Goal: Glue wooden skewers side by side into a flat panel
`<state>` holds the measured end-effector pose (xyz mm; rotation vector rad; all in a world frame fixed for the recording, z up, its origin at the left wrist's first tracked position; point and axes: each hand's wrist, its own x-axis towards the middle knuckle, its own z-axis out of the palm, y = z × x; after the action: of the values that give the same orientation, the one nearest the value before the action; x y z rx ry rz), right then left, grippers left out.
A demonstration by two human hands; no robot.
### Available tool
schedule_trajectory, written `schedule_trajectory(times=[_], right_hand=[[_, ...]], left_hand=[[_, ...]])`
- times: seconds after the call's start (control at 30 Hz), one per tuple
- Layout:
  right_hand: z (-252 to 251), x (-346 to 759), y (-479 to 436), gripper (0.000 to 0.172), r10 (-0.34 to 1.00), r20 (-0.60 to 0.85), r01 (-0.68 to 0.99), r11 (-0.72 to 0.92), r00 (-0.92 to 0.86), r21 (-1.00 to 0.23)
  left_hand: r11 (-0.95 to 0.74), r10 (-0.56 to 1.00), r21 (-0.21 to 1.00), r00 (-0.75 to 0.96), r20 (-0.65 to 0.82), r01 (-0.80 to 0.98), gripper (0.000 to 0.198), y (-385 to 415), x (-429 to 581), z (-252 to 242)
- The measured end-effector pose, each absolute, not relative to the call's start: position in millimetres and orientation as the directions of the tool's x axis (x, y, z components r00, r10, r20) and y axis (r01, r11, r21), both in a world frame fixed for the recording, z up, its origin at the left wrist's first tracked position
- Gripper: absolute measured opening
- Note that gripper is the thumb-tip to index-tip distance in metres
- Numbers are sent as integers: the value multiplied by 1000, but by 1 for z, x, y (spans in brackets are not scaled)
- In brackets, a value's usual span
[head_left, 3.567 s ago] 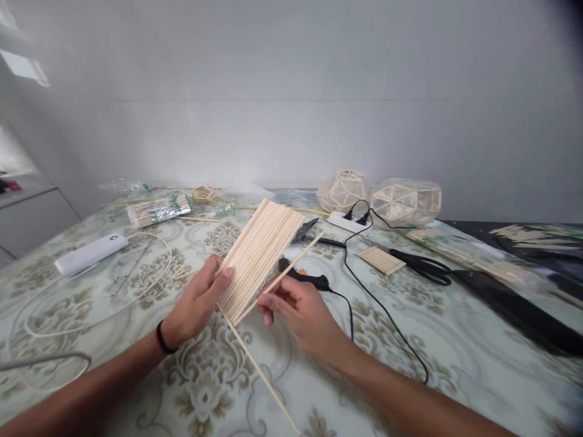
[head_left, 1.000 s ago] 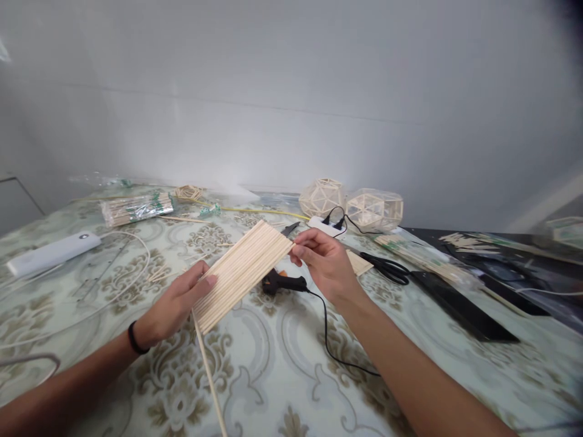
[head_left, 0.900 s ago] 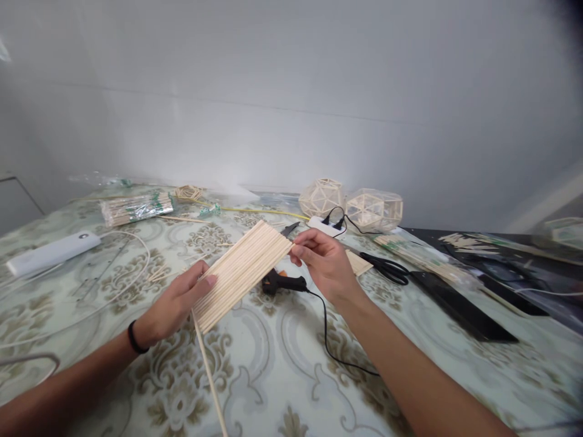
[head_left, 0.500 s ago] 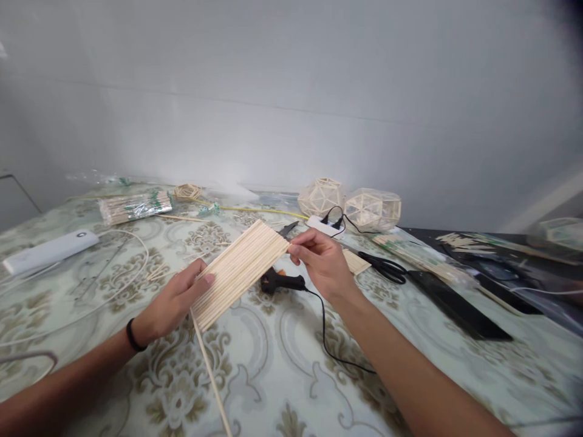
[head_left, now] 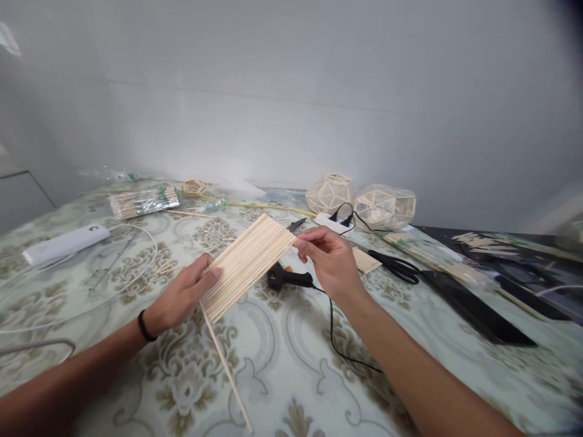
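Observation:
A flat panel of thin wooden sticks (head_left: 248, 264) is held tilted above the table. My left hand (head_left: 182, 295) grips its near lower corner, thumb on top. At the far upper corner my right hand (head_left: 330, 258) pinches the panel's edge with fingertips closed. A single long stick (head_left: 226, 370) runs from under the panel toward me. Just behind the panel, on the table, lies a black glue gun (head_left: 291, 278), its black cord (head_left: 339, 346) trailing past my right forearm.
Black scissors (head_left: 401, 265), a small stick mat (head_left: 367, 260), a white power strip (head_left: 334, 223) and two stick polyhedra (head_left: 331, 193) lie behind. A wrapped stick bundle (head_left: 143, 202), a white device (head_left: 66, 243) and cable sit left. A dark board (head_left: 478, 309) is right.
The loose stick that my right hand held 3.6 s ago is no longer in it; that hand moved up to the panel's far corner. Over the last second only the view shifted slightly.

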<state>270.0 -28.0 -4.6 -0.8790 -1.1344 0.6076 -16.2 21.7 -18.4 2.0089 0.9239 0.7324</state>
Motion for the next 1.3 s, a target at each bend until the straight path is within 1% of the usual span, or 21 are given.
schedule_trajectory(times=[0.17, 0.37, 0.43, 0.53, 0.6, 0.67, 0.77, 0.83, 0.93, 1.0, 1.17, 1.23, 1.3], right_hand=[[-6, 268, -28, 16, 774, 530, 30, 556, 347, -831], [-6, 270, -29, 15, 782, 511, 29, 537, 357, -843], [-5, 270, -29, 16, 795, 490, 21, 518, 357, -855], [-4, 269, -30, 19, 818, 458, 14, 484, 349, -875], [-6, 265, -33, 22, 846, 435, 20, 451, 310, -892], [-8, 257, -37, 23, 889, 399, 37, 402, 226, -915], [-13, 241, -45, 19, 948, 315, 71, 312, 39, -948], [-18, 229, -50, 16, 963, 261, 94, 267, -72, -959], [-25, 217, -53, 11, 964, 218, 124, 238, -153, -963], [-28, 213, -53, 10, 960, 217, 141, 242, -176, -960], [-29, 209, -54, 18, 938, 276, 197, 317, -209, -928], [-27, 209, -56, 16, 928, 309, 224, 353, -207, -908], [-25, 209, -58, 10, 914, 343, 241, 390, -215, -889]], left_hand=[[-420, 810, 830, 563, 161, 367, 43, 21, -16, -19], [-424, 794, 846, 582, 175, 324, 43, 22, -15, -17], [-385, 803, 876, 574, 162, 292, 44, 22, -15, -18], [-272, 821, 937, 561, 106, 221, 45, 21, -15, -22], [-250, 831, 948, 546, 106, 196, 45, 20, -15, -24], [-262, 837, 949, 532, 131, 177, 45, 20, -16, -26], [-280, 838, 949, 519, 168, 145, 44, 18, -15, -26], [-284, 839, 950, 513, 179, 132, 43, 17, -13, -25], [-277, 833, 953, 524, 174, 124, 42, 16, -10, -25], [-277, 826, 953, 538, 169, 126, 42, 16, -10, -26], [-346, 809, 924, 550, 206, 163, 40, 15, -9, -26], [-354, 804, 921, 556, 211, 163, 39, 14, -9, -26], [-354, 797, 923, 565, 213, 153, 38, 13, -8, -26]])
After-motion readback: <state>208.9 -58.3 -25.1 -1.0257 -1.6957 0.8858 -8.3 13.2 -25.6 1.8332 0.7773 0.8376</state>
